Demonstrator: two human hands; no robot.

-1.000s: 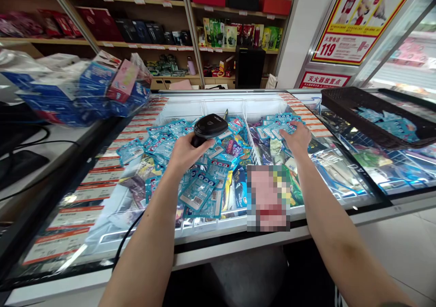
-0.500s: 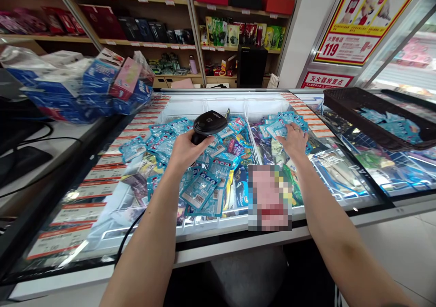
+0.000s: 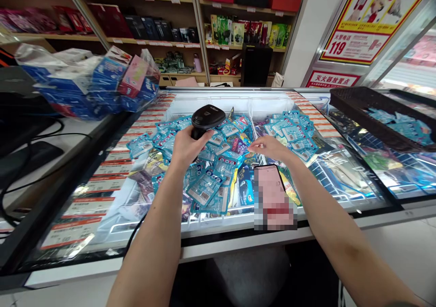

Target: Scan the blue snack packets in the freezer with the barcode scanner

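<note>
My left hand (image 3: 189, 147) is wrapped round the handle of a black barcode scanner (image 3: 208, 117), its head above a pile of blue packets. My right hand (image 3: 270, 147) reaches left over the glass with fingers stretched out and no packet visible in it. Its fingertips are near the right edge of the left pile of blue packets (image 3: 204, 188). Beyond my right wrist lies a second, smaller group of blue packets (image 3: 293, 132). A phone (image 3: 272, 173), its screen partly blurred out, lies near the front edge, below my right hand.
The packets lie on the glass top of a chest freezer (image 3: 340, 193) holding bagged goods. A brown basket (image 3: 354, 111) with blue packets stands at the right. Wrapped blue boxes (image 3: 81, 84) and black cables (image 3: 68, 134) are at the left. Stocked shelves (image 3: 150, 39) stand behind.
My right hand has left the right-hand packets and moved left toward the larger pile. My left hand still holds the scanner in much the same place. The view has shifted slightly.
</note>
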